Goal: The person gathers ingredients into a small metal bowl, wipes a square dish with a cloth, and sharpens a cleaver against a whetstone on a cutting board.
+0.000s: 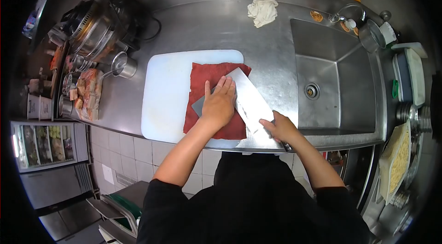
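Observation:
A red sheet (199, 76), a cloth or dough with uneven edges, lies over the right part of a white cutting board (161, 94). My left hand (220, 102) rests flat on it, fingers stretched out and close to the blade. Beneath that hand a dark grey flat piece (198, 106) shows in part; I cannot tell what it is. My right hand (282, 129) is closed around the handle of a large broad-bladed knife (252, 98). The blade slants up and left over the sheet's right side, its tip beyond my left fingertips.
A steel sink (322, 105) lies to the right, with a crumpled white cloth (263, 10) behind the counter's middle. At left stand a food processor (94, 32), a metal jug (124, 65) and packaged food (90, 94). A tray of yellow food (397, 163) sits far right.

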{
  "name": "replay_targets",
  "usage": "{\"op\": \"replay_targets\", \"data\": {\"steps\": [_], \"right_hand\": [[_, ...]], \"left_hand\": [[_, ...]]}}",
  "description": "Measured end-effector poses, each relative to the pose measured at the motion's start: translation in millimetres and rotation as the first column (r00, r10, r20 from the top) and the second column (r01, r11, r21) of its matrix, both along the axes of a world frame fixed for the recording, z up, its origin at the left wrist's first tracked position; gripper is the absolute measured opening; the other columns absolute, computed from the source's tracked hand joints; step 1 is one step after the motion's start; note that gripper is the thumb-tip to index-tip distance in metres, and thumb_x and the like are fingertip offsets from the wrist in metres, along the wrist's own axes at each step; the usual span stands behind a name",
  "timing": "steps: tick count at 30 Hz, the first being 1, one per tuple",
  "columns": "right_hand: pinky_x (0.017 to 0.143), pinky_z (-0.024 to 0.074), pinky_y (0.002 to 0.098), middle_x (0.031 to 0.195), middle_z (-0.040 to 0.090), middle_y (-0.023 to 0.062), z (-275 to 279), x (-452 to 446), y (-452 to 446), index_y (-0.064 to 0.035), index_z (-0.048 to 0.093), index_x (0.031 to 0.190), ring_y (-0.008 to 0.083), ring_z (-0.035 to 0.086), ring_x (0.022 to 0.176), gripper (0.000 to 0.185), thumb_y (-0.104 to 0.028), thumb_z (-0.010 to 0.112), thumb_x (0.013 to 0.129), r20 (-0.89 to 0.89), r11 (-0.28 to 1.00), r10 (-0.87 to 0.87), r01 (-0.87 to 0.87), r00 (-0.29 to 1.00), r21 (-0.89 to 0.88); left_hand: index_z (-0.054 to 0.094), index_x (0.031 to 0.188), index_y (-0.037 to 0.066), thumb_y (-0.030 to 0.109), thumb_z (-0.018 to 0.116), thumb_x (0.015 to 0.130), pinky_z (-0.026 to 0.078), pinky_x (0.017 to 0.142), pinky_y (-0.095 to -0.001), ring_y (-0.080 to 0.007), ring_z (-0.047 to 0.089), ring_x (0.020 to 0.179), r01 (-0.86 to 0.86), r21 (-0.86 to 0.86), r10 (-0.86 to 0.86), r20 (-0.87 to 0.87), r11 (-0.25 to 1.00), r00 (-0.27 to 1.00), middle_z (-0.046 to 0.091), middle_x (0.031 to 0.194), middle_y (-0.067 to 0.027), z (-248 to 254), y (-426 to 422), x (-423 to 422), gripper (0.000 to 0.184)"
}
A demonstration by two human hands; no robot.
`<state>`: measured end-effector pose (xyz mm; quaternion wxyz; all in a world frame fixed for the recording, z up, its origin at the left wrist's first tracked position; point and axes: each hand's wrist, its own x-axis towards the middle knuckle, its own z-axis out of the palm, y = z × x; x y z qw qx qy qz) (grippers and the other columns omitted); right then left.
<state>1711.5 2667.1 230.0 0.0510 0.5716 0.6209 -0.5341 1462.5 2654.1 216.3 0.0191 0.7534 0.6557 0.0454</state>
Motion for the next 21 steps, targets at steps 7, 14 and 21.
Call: {"op": "replay_targets", "data": {"steps": [7,14,21], "right_hand": [[0.052,0.0493,0.0378,0.061,0.061,0.0107,-21.4,-82.5,127.9,0.0027,0.061,0.103,0.0202,0.060,0.050,0.062,-0.058,0.065,0.091,-0.126,0.964,-0.052,0.082,0.991,0.252],[0.067,0.0552,0.0367,0.089,0.073,0.0176,-26.2,-11.5,10.5,-0.0005,0.061,0.128,0.0229,0.066,0.056,0.062,-0.050,0.067,0.091,-0.100,0.997,-0.013,0.021,0.995,0.078],[0.055,0.0500,0.0383,0.067,0.064,0.0129,-12.9,-81.5,119.4,0.0036,0.060,0.104,0.0213,0.060,0.051,0.063,-0.058,0.064,0.091,-0.137,0.969,-0.003,0.037,0.991,0.245]], "left_hand": [[0.045,0.146,0.007,0.023,0.039,0.105,0.023,0.117,-0.0640,-0.0251,0.031,0.149,-0.153,-0.150,0.154,-0.005,0.977,0.988,0.039,0.159,-0.0089,13.4,139.6,-61.6,0.045],[0.052,0.143,0.006,0.025,0.047,0.100,0.022,0.118,-0.0619,-0.0266,0.037,0.145,0.007,0.081,0.013,-0.241,0.997,0.970,0.048,0.152,-0.0093,-10.5,7.3,-11.5,0.047],[0.051,0.138,0.004,0.021,0.039,0.104,0.027,0.114,-0.0661,-0.0260,0.037,0.145,-0.132,-0.091,0.130,-0.029,0.987,0.991,0.045,0.152,-0.0084,15.6,136.3,-60.7,0.040]]}}
